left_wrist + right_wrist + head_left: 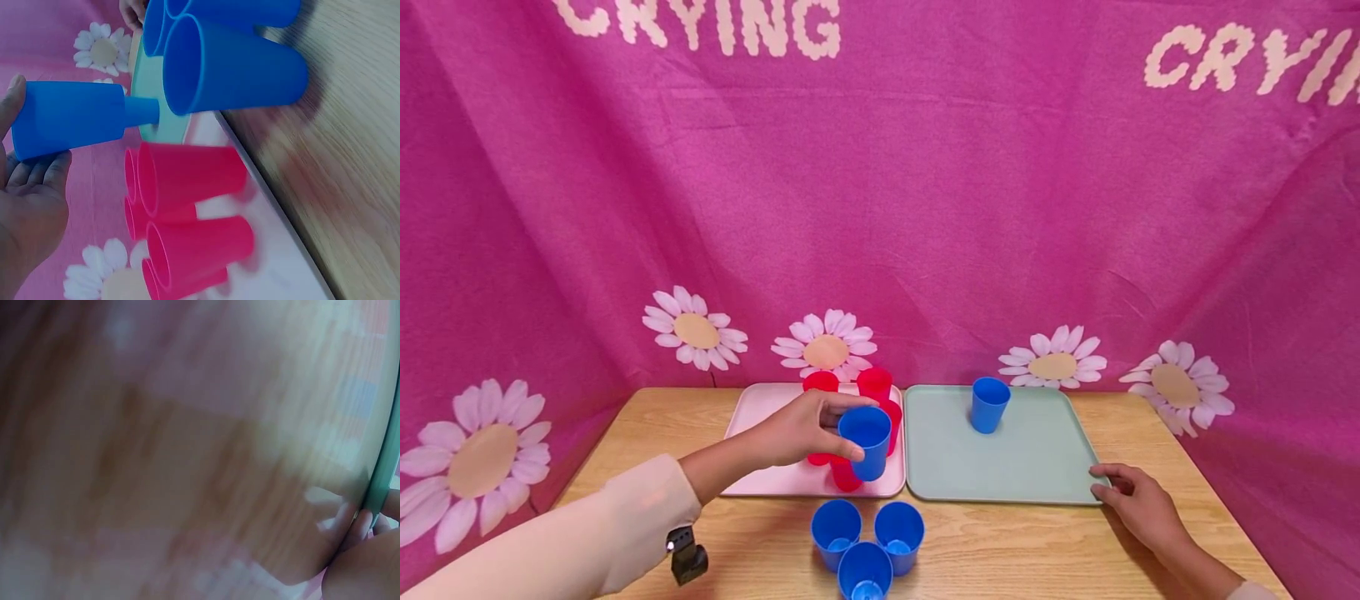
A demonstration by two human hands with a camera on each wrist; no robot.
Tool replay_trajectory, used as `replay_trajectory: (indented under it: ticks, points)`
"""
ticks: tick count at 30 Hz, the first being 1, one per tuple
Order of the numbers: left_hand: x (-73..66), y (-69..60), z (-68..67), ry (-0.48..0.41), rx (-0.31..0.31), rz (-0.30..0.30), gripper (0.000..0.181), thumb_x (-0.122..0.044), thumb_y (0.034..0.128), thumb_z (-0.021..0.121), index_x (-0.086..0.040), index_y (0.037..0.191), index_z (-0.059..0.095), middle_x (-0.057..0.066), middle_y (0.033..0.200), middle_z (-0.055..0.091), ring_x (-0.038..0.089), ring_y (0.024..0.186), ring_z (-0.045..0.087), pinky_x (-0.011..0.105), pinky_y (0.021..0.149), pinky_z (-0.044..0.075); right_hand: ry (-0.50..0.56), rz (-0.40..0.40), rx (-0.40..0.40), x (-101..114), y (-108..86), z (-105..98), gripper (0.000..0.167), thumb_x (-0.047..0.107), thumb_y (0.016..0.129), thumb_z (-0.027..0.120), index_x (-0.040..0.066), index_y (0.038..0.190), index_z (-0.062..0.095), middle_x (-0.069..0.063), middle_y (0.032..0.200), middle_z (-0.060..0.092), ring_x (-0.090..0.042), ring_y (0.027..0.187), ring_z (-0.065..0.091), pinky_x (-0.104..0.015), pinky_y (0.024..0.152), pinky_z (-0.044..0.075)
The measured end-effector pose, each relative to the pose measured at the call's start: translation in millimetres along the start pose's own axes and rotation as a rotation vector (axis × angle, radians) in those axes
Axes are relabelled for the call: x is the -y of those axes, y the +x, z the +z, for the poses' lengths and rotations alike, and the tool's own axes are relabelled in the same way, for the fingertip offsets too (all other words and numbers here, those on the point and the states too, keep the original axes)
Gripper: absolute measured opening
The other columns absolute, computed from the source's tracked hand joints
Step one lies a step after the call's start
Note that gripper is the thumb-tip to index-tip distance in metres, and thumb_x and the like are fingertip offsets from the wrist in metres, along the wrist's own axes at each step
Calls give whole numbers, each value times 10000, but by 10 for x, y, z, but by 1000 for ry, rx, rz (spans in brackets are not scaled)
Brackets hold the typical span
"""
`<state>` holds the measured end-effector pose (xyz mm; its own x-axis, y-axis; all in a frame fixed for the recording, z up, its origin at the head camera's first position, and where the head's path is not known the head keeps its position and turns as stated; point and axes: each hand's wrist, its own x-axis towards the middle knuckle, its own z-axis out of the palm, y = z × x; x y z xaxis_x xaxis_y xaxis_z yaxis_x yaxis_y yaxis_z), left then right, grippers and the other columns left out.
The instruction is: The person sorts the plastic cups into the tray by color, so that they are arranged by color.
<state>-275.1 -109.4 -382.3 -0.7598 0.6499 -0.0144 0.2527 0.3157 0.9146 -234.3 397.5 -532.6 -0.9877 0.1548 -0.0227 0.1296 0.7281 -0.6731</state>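
Observation:
In the head view my left hand (801, 429) grips a blue cup (868, 446) by its side, held in the air above the right part of the pink tray (760, 479). The left wrist view shows that same cup (69, 119) between the thumb and fingers of my left hand (34, 212). Another blue cup (989, 406) stands upright on the green tray (1000, 467). My right hand (1142, 508) pinches the green tray's right edge near its front corner; the right wrist view has the fingers at that green rim (380, 487).
Several red cups (875, 383) stand on the pink tray, partly behind my left hand. Three blue cups (899, 533) stand close together on the wooden table (1000, 550) in front of the trays. A pink cloth with daisies (925, 208) hangs behind the table.

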Motion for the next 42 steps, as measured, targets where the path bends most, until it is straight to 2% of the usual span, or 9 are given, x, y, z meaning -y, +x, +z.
replay_trajectory:
  ticks: [6,13,19,27,31,36,39,42]
  points:
    - [-70,197,180,-8,19,-2,665,-141,870,839,-65,1472,568,116,1208,746,277,1113,721,374,881,612,15,4,11,9,11,5,366,178,981,692,-33,1278,665,-339,1356,557,-413,1158,563,-561,973,454]
    - [-180,413,429,-4,34,-46,639,-179,862,853,-176,1453,612,41,1230,741,234,1143,703,356,849,619,-4,-6,-6,7,10,7,352,181,973,702,-19,1262,681,-301,1298,600,-337,1086,574,-439,899,463]
    - [-244,567,684,11,-25,-93,642,-189,842,871,-208,1436,631,27,1222,746,239,1167,693,368,870,615,-16,-21,-18,2,2,-3,356,181,966,708,-20,1259,686,-283,1270,622,-316,1077,574,-412,891,469]
    - [-200,792,965,-114,-108,-57,603,-139,856,852,-146,1418,634,35,1226,739,244,1172,687,402,928,597,-16,-8,-14,8,-4,-9,356,178,966,705,-19,1261,683,-293,1285,616,-329,1086,574,-449,906,461]
    - [-194,908,1110,-97,-165,-72,629,-154,836,868,-118,1417,628,48,1261,716,271,1193,669,410,924,597,-19,-7,-16,23,-22,0,351,173,962,707,-18,1256,686,-293,1284,616,-321,1073,576,-428,892,461]
    - [-204,1050,1288,-48,-239,-128,662,-188,809,895,-138,1412,627,78,1309,681,320,1218,643,448,913,598,-25,-17,-25,19,-22,9,346,171,956,718,-17,1245,691,-289,1261,614,-312,1051,577,-382,857,461]
    - [-189,1135,1377,-22,-265,-158,665,-203,799,903,-163,1403,628,69,1314,666,322,1220,633,460,902,599,-31,-26,-31,-1,-23,18,339,168,953,720,-11,1239,697,-289,1266,617,-311,1065,585,-378,858,468]
    - [-157,1218,1447,3,-282,-159,678,-203,800,903,-142,1410,616,72,1317,661,324,1220,631,457,904,598,-29,-31,-29,-20,-22,22,338,176,957,716,-8,1241,696,-304,1288,604,-344,1103,592,-411,880,479]
